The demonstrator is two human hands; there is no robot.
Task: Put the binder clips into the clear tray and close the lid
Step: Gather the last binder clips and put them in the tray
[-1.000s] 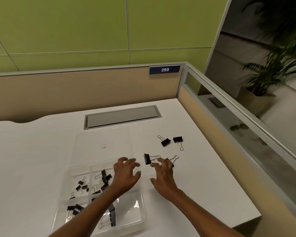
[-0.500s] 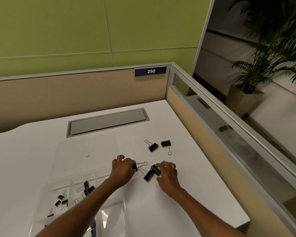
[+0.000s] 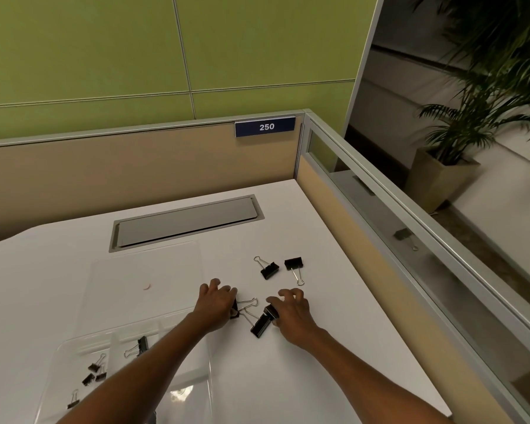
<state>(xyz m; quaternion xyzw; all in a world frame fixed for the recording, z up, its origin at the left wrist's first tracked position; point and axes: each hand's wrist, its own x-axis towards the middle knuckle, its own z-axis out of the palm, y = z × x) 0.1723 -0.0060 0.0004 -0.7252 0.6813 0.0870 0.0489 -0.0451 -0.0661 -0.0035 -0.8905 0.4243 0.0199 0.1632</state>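
Head view: left hand (image 3: 216,304) hides most of its binder clip (image 3: 235,310).

One legible marking was recorded. Item: number plate (image 3: 265,127), rectangular, wider than tall, dark blue, on which the numerals "250" were printed in white. It was mounted at the top of the beige rear partition (image 3: 135,172), directly under the grey cap rail, at 12 o'clock from the frame centre. The corner shared with the glazed side panel (image 3: 364,179) was found just beside it, toward 3 o'clock.
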